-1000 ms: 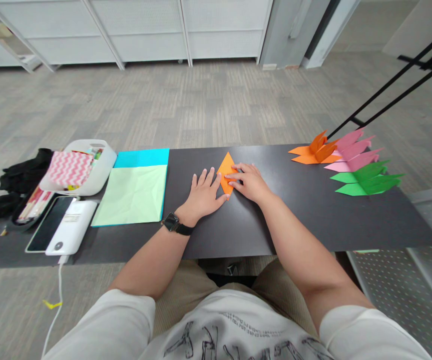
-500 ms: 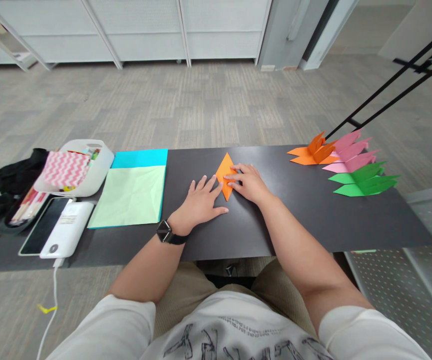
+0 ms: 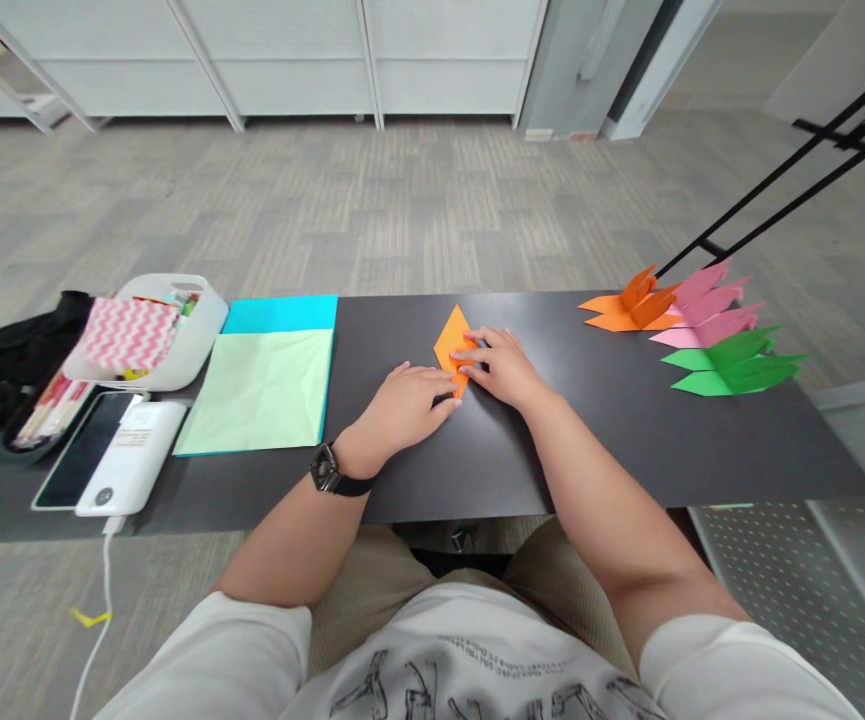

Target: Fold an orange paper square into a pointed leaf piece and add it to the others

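Two bare hands meet at one piece of folded orange paper [image 3: 449,344], which lies flat on the table [image 3: 589,440], directly in front of the person. It is kite-shaped, its long axis running away from the body, one tip far and one near. The right hand [image 3: 505,368] comes in from the side, fingers slightly bent and spaced apart, fingertips resting on the paper's right half and hiding that corner. The left hand [image 3: 404,405] is at the near tip, forefinger and thumb close about it; whether they pinch it or only press, I cannot tell. The far tip is uncovered and points away from both hands.

Left of the hands, beyond the watch [image 3: 325,468], a pale green sheet [image 3: 267,385] overlaps a blue one [image 3: 282,313]. Further left are a white device [image 3: 132,458] partly over a phone [image 3: 87,450], and a basket [image 3: 203,330] with a pink zigzag cloth [image 3: 132,333]. At the right, well apart from the hands, orange [image 3: 631,300], pink [image 3: 713,305] and green [image 3: 736,362] folded shapes stand close together.
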`<action>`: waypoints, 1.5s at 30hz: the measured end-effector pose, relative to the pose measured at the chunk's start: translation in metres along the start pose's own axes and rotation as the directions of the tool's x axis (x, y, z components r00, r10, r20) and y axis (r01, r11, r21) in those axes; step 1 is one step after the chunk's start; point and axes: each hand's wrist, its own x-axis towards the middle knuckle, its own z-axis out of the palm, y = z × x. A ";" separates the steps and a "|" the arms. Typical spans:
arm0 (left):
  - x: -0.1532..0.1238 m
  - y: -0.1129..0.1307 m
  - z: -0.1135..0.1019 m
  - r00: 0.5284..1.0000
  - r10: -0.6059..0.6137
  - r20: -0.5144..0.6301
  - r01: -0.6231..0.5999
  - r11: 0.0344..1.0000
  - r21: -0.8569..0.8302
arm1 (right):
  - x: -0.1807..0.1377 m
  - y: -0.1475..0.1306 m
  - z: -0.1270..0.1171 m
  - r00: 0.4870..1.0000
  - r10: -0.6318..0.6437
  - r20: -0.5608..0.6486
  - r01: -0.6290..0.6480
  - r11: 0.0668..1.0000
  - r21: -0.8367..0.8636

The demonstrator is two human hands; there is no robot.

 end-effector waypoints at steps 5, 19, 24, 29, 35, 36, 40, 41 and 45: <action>0.002 -0.005 0.009 0.998 -0.060 0.016 0.060 0.997 0.044 | 0.000 0.000 0.000 1.000 0.003 0.003 -0.003 1.000 0.001; 0.025 -0.032 0.020 0.972 -0.108 -0.209 0.114 0.993 0.018 | 0.000 -0.003 -0.004 0.996 0.015 0.089 -0.018 0.999 0.027; 0.031 -0.043 0.024 0.960 -0.117 -0.253 0.107 0.993 -0.052 | -0.001 -0.010 -0.007 0.992 -0.001 0.128 -0.008 0.998 0.068; 0.037 -0.049 0.026 0.950 -0.147 -0.277 0.123 0.987 -0.104 | -0.001 -0.011 -0.007 0.991 -0.008 0.133 -0.003 0.997 0.083; 0.039 -0.045 0.024 0.939 -0.183 -0.292 0.161 0.982 -0.099 | -0.001 -0.011 -0.005 0.993 -0.017 0.118 0.005 0.995 0.096; 0.038 -0.044 0.024 0.938 -0.187 -0.293 0.166 0.982 -0.095 | -0.001 -0.011 -0.005 0.993 -0.019 0.116 0.007 0.995 0.098; 0.039 -0.043 0.027 0.933 -0.196 -0.302 0.176 0.980 -0.092 | -0.001 -0.011 -0.006 0.993 -0.032 0.110 0.020 0.994 0.107; 0.039 -0.044 0.028 0.932 -0.195 -0.306 0.176 0.980 -0.091 | -0.001 -0.011 -0.006 0.993 -0.036 0.108 0.024 0.994 0.110; 0.039 -0.044 0.030 0.930 -0.191 -0.313 0.174 0.981 -0.080 | -0.002 -0.011 -0.006 0.994 -0.050 0.097 0.038 0.992 0.125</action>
